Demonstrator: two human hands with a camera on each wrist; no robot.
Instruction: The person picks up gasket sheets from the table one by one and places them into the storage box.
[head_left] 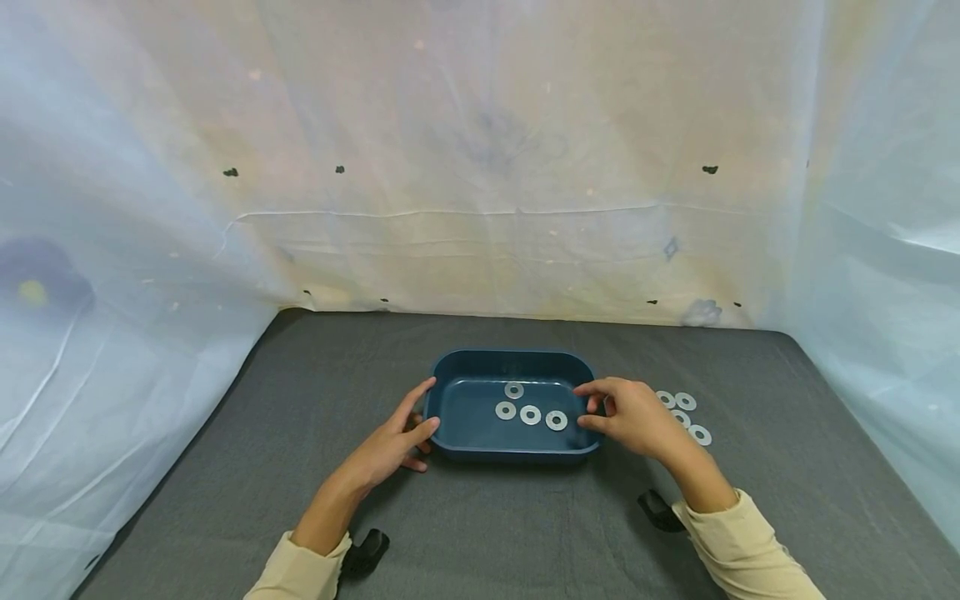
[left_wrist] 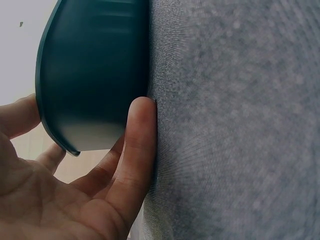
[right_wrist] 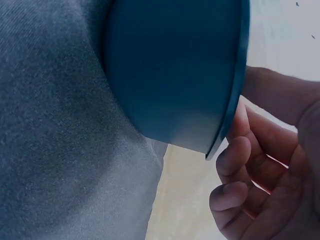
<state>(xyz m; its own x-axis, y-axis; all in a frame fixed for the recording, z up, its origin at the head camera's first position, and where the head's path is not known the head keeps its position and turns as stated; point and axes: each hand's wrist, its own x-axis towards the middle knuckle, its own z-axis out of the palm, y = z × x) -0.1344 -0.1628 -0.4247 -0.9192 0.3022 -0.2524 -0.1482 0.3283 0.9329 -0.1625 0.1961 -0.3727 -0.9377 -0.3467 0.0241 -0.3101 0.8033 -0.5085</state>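
A dark blue rectangular tray (head_left: 495, 454) with rounded corners stands on the grey cloth. Several flat silver washers (head_left: 530, 415) lie on its floor. At the tray's left end is my left hand (head_left: 382, 450), its thumb and index finger spread at the rim and the other fingers low along the outside wall. My right hand (head_left: 633, 417) reaches over the right rim, with thumb and index fingertip apart inside the tray, close to the rightmost washer (head_left: 557, 421). Nothing shows between those fingertips. In the right wrist view, its other fingers curl loosely outside the rim.
More washers (head_left: 700, 434) lie on the cloth just right of my right hand, partly hidden behind it. Grey cloth (head_left: 510, 533) covers the table. Pale patterned sheets (head_left: 480, 167) hang behind the table and on both sides. A black strap (head_left: 660, 510) sits at the right wrist.
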